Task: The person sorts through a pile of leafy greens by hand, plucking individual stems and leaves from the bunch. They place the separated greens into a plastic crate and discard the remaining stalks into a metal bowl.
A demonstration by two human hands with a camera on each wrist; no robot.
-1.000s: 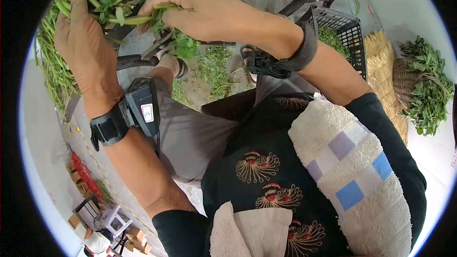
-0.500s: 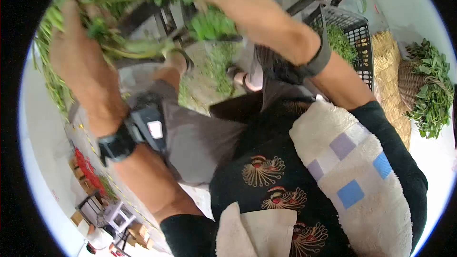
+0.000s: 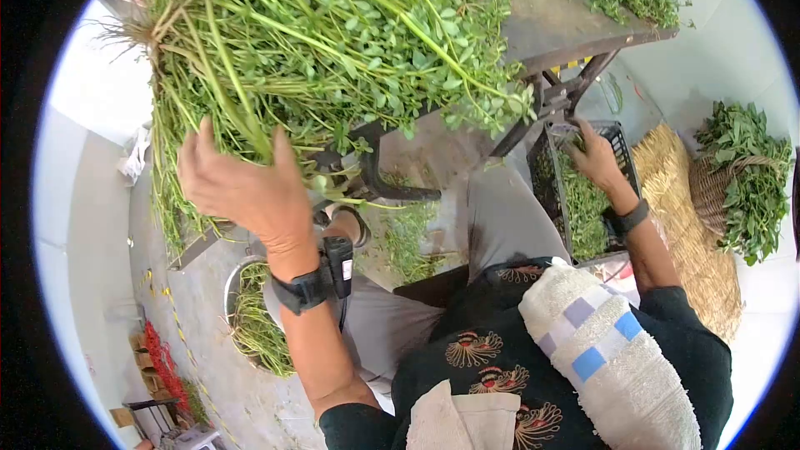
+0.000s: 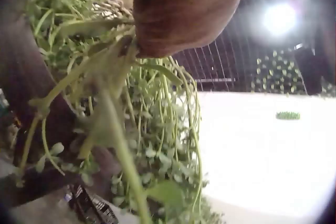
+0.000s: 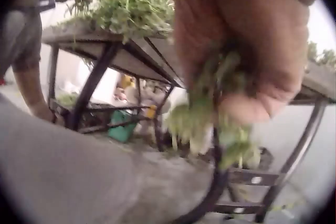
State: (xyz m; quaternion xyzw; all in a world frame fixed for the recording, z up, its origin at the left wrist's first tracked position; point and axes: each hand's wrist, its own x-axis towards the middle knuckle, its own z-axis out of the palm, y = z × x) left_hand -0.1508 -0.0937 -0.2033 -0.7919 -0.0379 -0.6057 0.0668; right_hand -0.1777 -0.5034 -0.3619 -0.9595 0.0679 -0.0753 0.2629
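In the head view, my left hand (image 3: 250, 192) reaches to the near edge of a big heap of leafy green plants (image 3: 333, 58) on the table. Its thumb and fingers are spread apart, with a thick pale stem (image 3: 242, 117) between them. The left wrist view has loose stems (image 4: 118, 145) hanging by that hand, its fingertips hidden. Out to the right, my right hand (image 3: 596, 158) is over the black plastic crate (image 3: 623, 146), which holds picked greens (image 3: 583, 208). In the right wrist view its curled fingers grip a small bunch of leafy tips (image 5: 210, 121).
A metal pan (image 3: 229, 283) of stems stands on the floor at the left. Dark table legs (image 3: 583, 83) rise beside the crate. At the right are a straw mat (image 3: 679, 217) and a wicker basket (image 3: 707, 192) of greens. Scraps (image 3: 408, 242) litter the floor between the feet.
Both hands were together at a stem; now they are apart. My right hand has moved right to the crate with the leafy tips. The head view has tilted up, showing more of the heap.
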